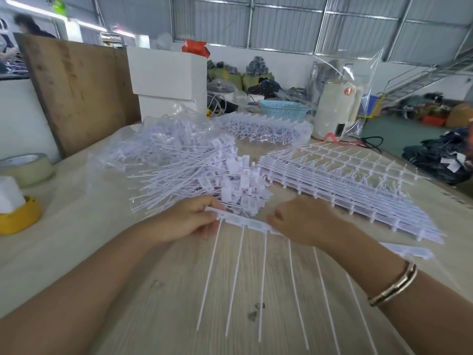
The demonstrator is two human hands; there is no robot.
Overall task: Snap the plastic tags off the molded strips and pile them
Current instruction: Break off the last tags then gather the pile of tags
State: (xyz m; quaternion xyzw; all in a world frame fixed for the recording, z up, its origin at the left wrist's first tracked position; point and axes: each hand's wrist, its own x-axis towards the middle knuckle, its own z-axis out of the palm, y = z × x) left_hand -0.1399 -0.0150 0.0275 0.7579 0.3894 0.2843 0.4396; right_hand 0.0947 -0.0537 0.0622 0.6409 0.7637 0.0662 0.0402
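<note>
A pale wood-grain table [163, 290] fills the foreground, with a brown plywood board [76, 93] standing upright along its left edge and a white box [167, 80] behind it. Beyond, grey corrugated metal walls [281, 19] with steel framing rise above a white lower wall [289, 65]. A metal staircase [430, 75] climbs at the far right over a green floor [389, 134].

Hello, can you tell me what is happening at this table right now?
A person holds a molded strip of white tags over the table, left hand gripping one end and right hand gripping further along, the tails hanging toward them. A pile of loose tags lies just behind the hands. A stack of strips waits on the right.
</note>
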